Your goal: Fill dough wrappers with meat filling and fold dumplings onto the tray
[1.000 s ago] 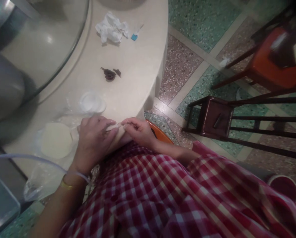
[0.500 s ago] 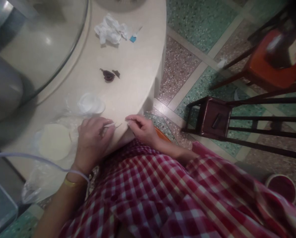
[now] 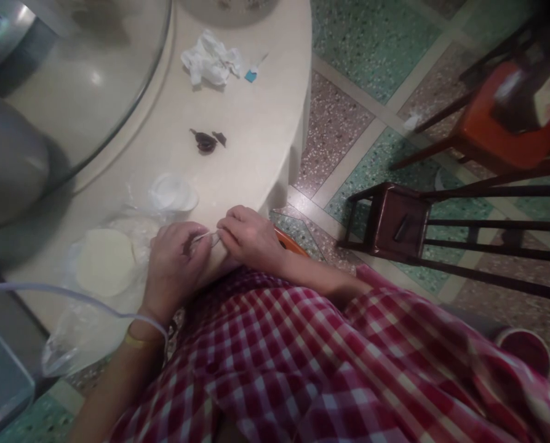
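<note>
Above the table's near edge, my left hand (image 3: 176,255) pinches a thin white strand (image 3: 204,236) between thumb and forefinger. My right hand (image 3: 250,240) meets it from the other side, its fingertips closed together at the strand's end. What exactly the strand is, I cannot make out. Just beyond my left hand lies a small clear-white plastic cup or lid (image 3: 171,192). To the left, a pale round flat disc (image 3: 106,261), like dough wrappers, rests on a crumpled clear plastic bag (image 3: 79,338).
Farther up the cream table (image 3: 251,154) are dark brown shell-like pieces (image 3: 205,143), crumpled white tissue (image 3: 210,60) and a small blue scrap (image 3: 251,75). A glass turntable (image 3: 118,92) borders the left. A pale cord (image 3: 72,293) crosses my left wrist. A dark stool (image 3: 397,218) stands right.
My right hand has moved left, from a short gap away to the strand at my left fingertips. My left hand keeps its pinch, nearly in place. The view has shifted slightly.
</note>
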Demonstrator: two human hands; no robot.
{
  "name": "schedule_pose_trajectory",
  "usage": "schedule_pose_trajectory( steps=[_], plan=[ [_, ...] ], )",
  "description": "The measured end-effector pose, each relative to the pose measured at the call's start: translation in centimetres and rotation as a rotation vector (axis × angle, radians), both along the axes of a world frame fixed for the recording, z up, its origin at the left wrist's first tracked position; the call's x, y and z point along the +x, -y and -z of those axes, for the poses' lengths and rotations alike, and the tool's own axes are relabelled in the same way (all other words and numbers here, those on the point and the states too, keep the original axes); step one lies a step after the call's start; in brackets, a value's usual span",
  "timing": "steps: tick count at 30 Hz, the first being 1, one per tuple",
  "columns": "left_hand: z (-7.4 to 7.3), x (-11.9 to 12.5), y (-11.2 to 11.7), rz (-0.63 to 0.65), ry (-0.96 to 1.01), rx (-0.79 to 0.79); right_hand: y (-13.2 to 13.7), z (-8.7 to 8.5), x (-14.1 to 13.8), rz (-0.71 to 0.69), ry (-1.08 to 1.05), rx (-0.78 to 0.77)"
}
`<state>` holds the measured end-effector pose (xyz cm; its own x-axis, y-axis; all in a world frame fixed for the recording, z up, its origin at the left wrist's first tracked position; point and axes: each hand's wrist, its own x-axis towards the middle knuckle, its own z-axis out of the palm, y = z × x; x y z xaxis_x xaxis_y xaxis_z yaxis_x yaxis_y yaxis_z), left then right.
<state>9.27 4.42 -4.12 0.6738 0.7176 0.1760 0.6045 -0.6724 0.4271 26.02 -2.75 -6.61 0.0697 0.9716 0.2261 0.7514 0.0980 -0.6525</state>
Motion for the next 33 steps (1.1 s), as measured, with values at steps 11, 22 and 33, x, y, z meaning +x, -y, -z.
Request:
schedule_pose_trajectory(
  steps=[11, 22, 33],
  plan=[
    [-0.2, 0.3, -0.1, 0.048, -0.01, 0.006, -0.1, -1.0, -0.1, -0.03, -0.041, -0.083],
    [0.1, 0.3, -0.2, 0.03, -0.042, 0.011, 0.3, 0.1, -0.3, -0.04, -0.155, 0.002],
    [-0.5, 0.8, -0.4, 0.045, -0.053, -0.069, 0.7, 0.6, 1.4, 0.132, -0.54, 0.141]
  ],
)
